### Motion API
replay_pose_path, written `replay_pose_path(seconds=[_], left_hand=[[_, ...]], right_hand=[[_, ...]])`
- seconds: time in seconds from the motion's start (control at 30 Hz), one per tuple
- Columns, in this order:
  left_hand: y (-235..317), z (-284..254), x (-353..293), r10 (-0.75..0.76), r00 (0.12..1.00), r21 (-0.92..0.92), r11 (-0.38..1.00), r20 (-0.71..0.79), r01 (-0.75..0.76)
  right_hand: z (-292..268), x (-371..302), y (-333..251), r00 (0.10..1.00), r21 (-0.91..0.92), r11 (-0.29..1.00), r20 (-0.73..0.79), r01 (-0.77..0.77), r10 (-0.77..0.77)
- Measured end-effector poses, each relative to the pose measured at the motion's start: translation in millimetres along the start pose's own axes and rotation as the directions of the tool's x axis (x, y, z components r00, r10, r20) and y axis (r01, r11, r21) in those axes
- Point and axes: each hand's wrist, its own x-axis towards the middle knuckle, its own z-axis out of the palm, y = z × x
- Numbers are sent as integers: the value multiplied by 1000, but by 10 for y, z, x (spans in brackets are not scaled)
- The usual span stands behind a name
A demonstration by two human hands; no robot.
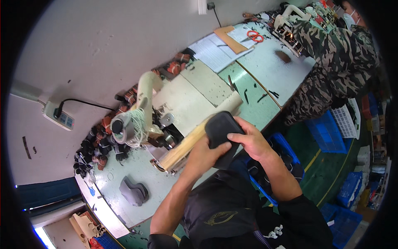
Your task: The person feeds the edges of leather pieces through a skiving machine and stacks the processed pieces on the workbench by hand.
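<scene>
Both my hands hold a black, flat piece with rounded corners (222, 126), in front of a cream-coloured bench machine (203, 89). My left hand (204, 157) grips its lower left side, thumb across the face. At its right edge, my right hand (253, 143) has the thumb on top and the fingers behind, partly hidden. The piece is tilted over a pale wooden bar (184, 146) along the machine's near side. Left of the bar, a small stack of grey curved pieces (133, 191) lies on the table (112, 176).
Bundles of dark and reddish-brown pieces (101, 141) line the wall. Orange-handled scissors (255, 36) lie by paper sheets (211, 52). A co-worker in camouflage clothing (331, 62) works at another machine on the right. A filled blue crate (285, 144) stands beside me.
</scene>
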Motion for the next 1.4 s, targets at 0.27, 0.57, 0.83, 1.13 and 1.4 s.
replay_pose_path(seconds=[0.27,0.57,0.83,1.13,1.4], left_hand=[[-1081,-451,-1441,-218,908,-28,974,-357,223],[-2819,-2222,-2530,-163,90,-60,733,-982,678],[-2644,-2459,-2288,-519,262,-384,819,-814,426],[-2529,-2408,-2051,-411,367,-278,889,-834,364],[-1729,-1284,-2295,-429,633,-638,758,-644,-136]], right_hand=[[-1221,48,418,825,-457,867,-556,-197,-105],[-1444,480,704,804,-858,430,-454,-279,-383],[-709,-237,810,636,-883,468,-334,48,-695],[547,-925,1621,937,-718,638,350,280,-18],[1419,-612,1591,895,-537,809,446,238,32]])
